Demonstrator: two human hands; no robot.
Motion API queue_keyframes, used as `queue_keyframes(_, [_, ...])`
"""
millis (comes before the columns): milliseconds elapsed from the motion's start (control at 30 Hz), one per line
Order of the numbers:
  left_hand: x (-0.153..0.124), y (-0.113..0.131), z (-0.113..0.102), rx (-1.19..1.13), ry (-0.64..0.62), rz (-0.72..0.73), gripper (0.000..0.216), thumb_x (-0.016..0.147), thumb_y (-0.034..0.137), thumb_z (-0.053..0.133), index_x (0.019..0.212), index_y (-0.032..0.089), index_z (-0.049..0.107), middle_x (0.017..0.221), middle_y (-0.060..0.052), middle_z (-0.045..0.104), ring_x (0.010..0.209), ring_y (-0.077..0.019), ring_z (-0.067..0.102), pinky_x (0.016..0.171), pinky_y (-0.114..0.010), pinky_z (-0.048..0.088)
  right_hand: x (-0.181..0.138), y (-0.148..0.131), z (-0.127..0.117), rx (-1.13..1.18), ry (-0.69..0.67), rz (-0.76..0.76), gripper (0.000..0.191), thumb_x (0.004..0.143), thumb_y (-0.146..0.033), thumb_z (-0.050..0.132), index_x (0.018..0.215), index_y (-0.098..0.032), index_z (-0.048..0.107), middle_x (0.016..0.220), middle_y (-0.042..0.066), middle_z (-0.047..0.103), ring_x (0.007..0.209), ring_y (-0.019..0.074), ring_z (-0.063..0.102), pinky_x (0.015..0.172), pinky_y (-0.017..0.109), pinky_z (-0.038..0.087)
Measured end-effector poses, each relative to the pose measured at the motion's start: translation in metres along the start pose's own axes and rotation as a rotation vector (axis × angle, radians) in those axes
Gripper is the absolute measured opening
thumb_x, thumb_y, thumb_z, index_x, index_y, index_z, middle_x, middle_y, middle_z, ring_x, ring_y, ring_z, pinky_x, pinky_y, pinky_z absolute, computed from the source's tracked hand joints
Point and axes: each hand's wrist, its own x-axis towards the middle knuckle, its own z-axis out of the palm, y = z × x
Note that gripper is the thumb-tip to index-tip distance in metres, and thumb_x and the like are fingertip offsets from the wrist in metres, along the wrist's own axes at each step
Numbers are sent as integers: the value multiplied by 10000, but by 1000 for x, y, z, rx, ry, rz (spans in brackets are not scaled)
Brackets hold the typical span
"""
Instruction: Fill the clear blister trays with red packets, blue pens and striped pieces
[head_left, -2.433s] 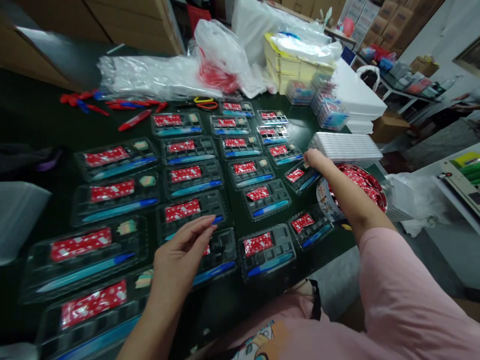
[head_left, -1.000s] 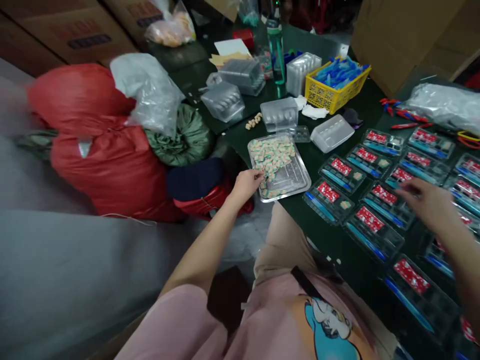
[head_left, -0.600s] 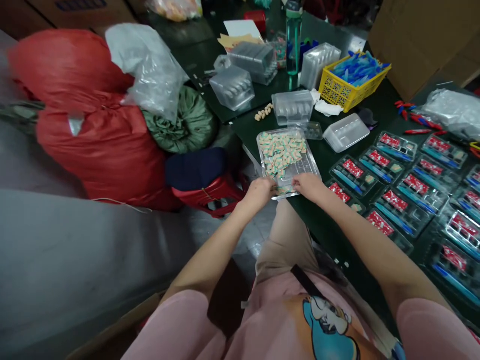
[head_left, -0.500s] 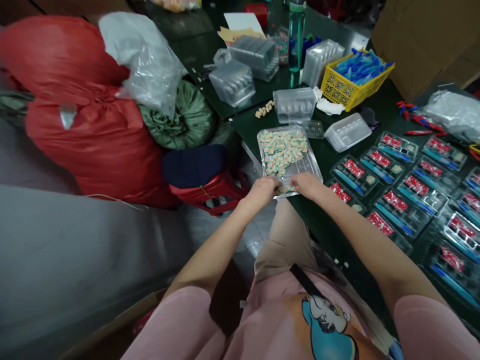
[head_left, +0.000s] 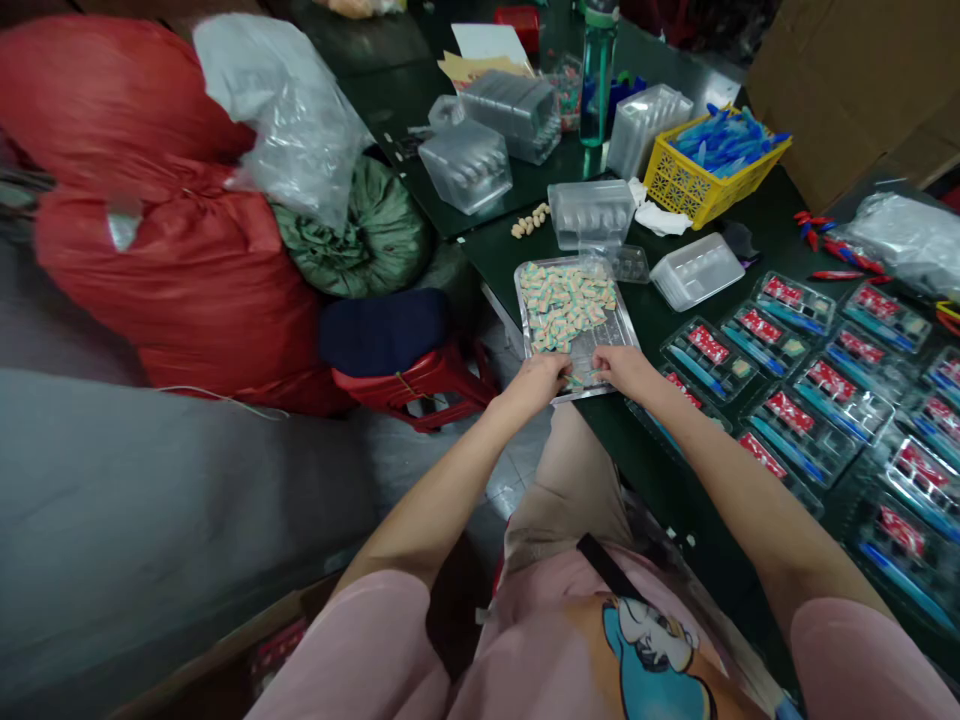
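A shallow metal tray [head_left: 626, 335] lies at the table's near corner. Heaped in its far part are many small flat pieces [head_left: 566, 300] in cream, orange and green. My left hand [head_left: 546, 378] is over the tray's near left corner, thumb and fingers pinched together; a small pale piece shows by the fingertips. Across a short gap, my right hand [head_left: 624, 370] is closed in a pinch at the near right edge. What exactly each pinch holds is too small to tell. A few pieces lie on the tray between both hands.
Right of the tray lie rows of clear blister packs [head_left: 791, 410] with red cards and blue pens. Behind stand clear plastic shells [head_left: 592, 212], a teal bottle [head_left: 598, 80] and a yellow basket [head_left: 694, 190] of blue pieces. A red stool [head_left: 420, 390] and red sacks [head_left: 187, 290] are left.
My hands have drawn slightly apart, the right one shifting rightward. More of the tray and the small pieces between them shows. The heap looks unchanged.
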Motion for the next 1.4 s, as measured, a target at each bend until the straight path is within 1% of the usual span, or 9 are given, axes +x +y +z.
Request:
queue_keyframes(100, [-2, -4, -1, -65, 37, -56, 154, 742, 100, 622, 853, 173, 699, 782, -37, 682, 752, -175, 601, 682, -258, 401, -1, 0, -4, 168, 38, 10, 181, 760, -166, 715, 935, -173, 670, 750, -16, 639, 678, 116, 551, 653, 209, 365])
queue_keyframes(200, [-4, -5, -1, -110, 59, -80, 143, 744, 136, 641, 860, 182, 711, 772, -24, 687, 716, -161, 591, 667, -250, 394, 2, -6, -3, 282, -15, -13, 262, 770, -178, 711, 1029, -166, 676, 726, -31, 625, 652, 104, 540, 643, 201, 371])
queue_keyframes(300, [-4, -6, 0, -111, 55, -78, 129, 748, 154, 640, 847, 184, 717, 765, -21, 689, 712, -159, 590, 658, -248, 388, 7, -14, 4, 223, -72, -33, 272, 780, -161, 699, 1052, -179, 693, 723, -30, 637, 675, 109, 551, 653, 205, 364])
queue_keyframes(467, [-8, -7, -2, -92, 81, -87, 137, 741, 155, 639, 843, 179, 727, 781, -39, 701, 731, -172, 597, 667, -257, 390, 12, -20, 12, 9, -81, -48, 187, 795, -163, 691, 979, -178, 719, 833, 26, 687, 755, 140, 587, 668, 226, 352])
queue_keyframes(600, [-14, -8, -6, -194, 149, -119, 120, 750, 168, 626, 822, 179, 722, 749, -23, 692, 700, -154, 586, 659, -248, 394, 10, -19, 10, -35, -36, -84, 124, 767, -157, 718, 890, -164, 720, 924, 62, 695, 825, 158, 601, 700, 230, 374])
queue_keyframes(833, [-15, -4, 0, -428, 178, -92, 81, 719, 199, 661, 776, 157, 699, 658, 21, 628, 627, -113, 531, 604, -216, 377, 1, -21, 6, 212, 90, -44, 92, 788, -150, 678, 876, -165, 703, 776, 10, 686, 718, 133, 601, 688, 228, 411])
queue_keyframes(1100, [-15, 0, 2, -531, 277, -106, 32, 692, 157, 629, 715, 156, 652, 636, 29, 594, 622, -114, 520, 608, -222, 384, -2, -21, 13, 248, 290, -148, 112, 762, -111, 679, 846, -183, 691, 838, 25, 682, 769, 157, 604, 735, 261, 428])
queue_keyframes(1233, [-16, 4, 2, -568, 303, -102, 19, 688, 168, 630, 705, 159, 634, 635, 33, 584, 619, -109, 510, 613, -223, 384, -7, -24, 10, 308, 322, -140, 110, 754, -116, 695, 840, -184, 690, 823, 14, 685, 748, 149, 606, 745, 261, 435])
queue_keyframes(1400, [-10, 3, 4, -612, 291, -112, 31, 683, 185, 636, 696, 162, 619, 630, 32, 582, 613, -107, 515, 608, -218, 402, -9, -26, 9, 407, 331, -141, 93, 760, -129, 686, 829, -192, 688, 778, -14, 689, 732, 141, 609, 733, 250, 441])
